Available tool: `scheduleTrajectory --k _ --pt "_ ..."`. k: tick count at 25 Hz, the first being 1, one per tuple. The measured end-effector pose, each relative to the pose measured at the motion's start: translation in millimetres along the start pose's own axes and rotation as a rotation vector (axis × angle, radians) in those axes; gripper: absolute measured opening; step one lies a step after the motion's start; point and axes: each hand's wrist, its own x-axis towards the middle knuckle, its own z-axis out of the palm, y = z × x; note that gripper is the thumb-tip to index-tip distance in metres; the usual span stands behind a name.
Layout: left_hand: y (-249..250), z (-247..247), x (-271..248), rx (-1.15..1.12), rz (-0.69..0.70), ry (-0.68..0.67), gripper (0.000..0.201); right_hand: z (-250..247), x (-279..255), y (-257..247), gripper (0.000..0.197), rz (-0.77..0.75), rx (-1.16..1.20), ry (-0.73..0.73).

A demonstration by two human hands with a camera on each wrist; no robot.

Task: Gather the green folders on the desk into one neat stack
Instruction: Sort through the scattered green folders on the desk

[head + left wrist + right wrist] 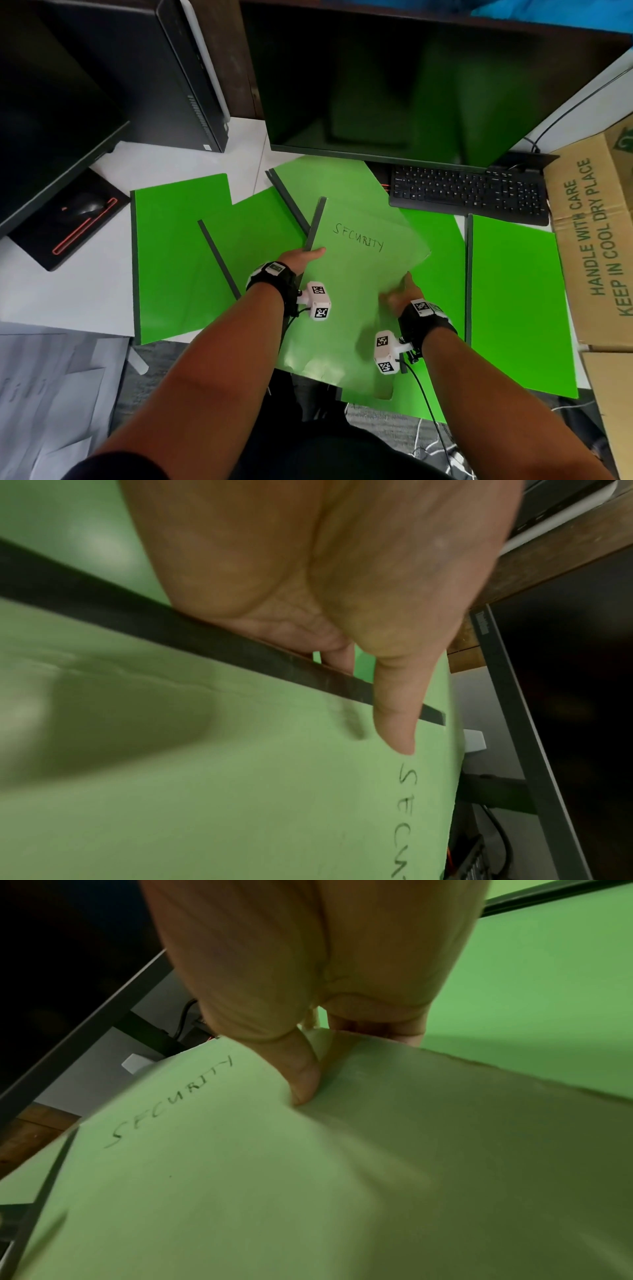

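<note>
White desk point(85, 284) lay under everything, with dark monitors at its far edge. My left thumb point(394, 723) lay flat on the face of the pale green folder marked SECURITY point(352, 301), across its dark spine strip, with my other fingers curled underneath, so my left hand point(301, 258) gripped the folder at its left edge. My right thumb point(301, 1080) pressed down on the cover while the fingers below pinched it, and the card buckled there; my right hand point(400, 294) held the folder's right edge. Between both hands the folder was lifted, tilted, its near corner hanging past the desk edge. Beneath and around it the brighter green folders were spread out: one flat at the left point(174, 260), one overlapping it nearer the middle point(257, 240), one at the far side under the monitor point(329, 181), and one at the right point(513, 301). A black keyboard point(469, 195) sat far right, touching a cardboard box point(596, 240). A mouse point(85, 207) rested on its pad at the far left.
</note>
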Motion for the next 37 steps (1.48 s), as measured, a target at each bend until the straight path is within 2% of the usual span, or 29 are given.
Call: scheduleTrajectory --k 2,4,7,9,11,13,16,18,20,22,24,26,27,29,30,31,33,35,37 --pt "4 0 0 -0.004 0.019 0.016 0.078 -4 -12 -5 0.082 -0.023 -0.038 0.014" --pt "7 2 1 0.03 0.079 0.029 0.068 -5 -19 -4 0.079 -0.072 0.021 0.012" --pt "-1 5 -5 -0.04 0.154 0.098 0.052 -10 -29 1 0.06 -0.071 0.161 0.165" --pt "-15 5 -9 -0.128 0.142 0.18 0.055 -17 -36 2 0.049 -0.062 0.199 0.26" --pt "-30 4 -16 -0.193 0.163 0.25 0.05 -21 -41 2 0.047 -0.078 0.179 0.287" --pt "-42 1 -26 -0.218 0.205 0.305 0.038 -20 -43 -3 0.06 -0.097 0.162 0.251" --pt "-59 -12 -38 -0.194 0.238 0.333 0.034 -18 -46 -14 0.086 -0.128 0.152 0.186" --pt "-65 -15 -43 -0.148 0.247 0.333 0.041 -17 -48 -20 0.084 -0.149 0.12 0.058" --pt "-66 -13 -43 -0.118 0.262 0.352 0.046 -10 -52 -26 0.072 -0.164 0.128 -0.047" --pt "-62 -10 -41 -0.119 0.266 0.394 0.049 -4 -55 -28 0.072 -0.158 0.231 -0.054" --pt "-58 -11 -40 -0.103 0.233 0.412 0.051 1 -50 -23 0.087 -0.124 0.413 -0.067" --pt "-55 -12 -38 -0.061 0.21 0.397 0.052 4 -53 -23 0.11 -0.062 0.537 -0.11" --pt "-53 -13 -37 -0.037 0.206 0.391 0.052 5 -54 -24 0.108 -0.053 0.576 -0.118" --pt "-51 -24 -35 0.0 0.217 0.408 0.049 3 -56 -24 0.082 -0.056 0.595 -0.048" --pt "-54 -36 -32 -0.009 0.199 0.445 0.046 2 -57 -25 0.076 -0.054 0.587 -0.023" --pt "-57 -50 -27 -0.054 0.16 0.501 0.053 -3 -57 -24 0.073 -0.06 0.591 -0.008" --pt "-71 -81 -19 -0.052 0.004 0.616 0.1 -7 -59 -21 0.064 -0.092 0.63 0.004" --pt "-81 -94 -13 0.14 -0.129 0.589 0.13 -12 -55 -15 0.067 -0.083 0.698 0.015" --pt "-85 -88 -5 0.272 -0.22 0.522 0.144 -12 -53 -10 0.068 -0.061 0.771 -0.031"
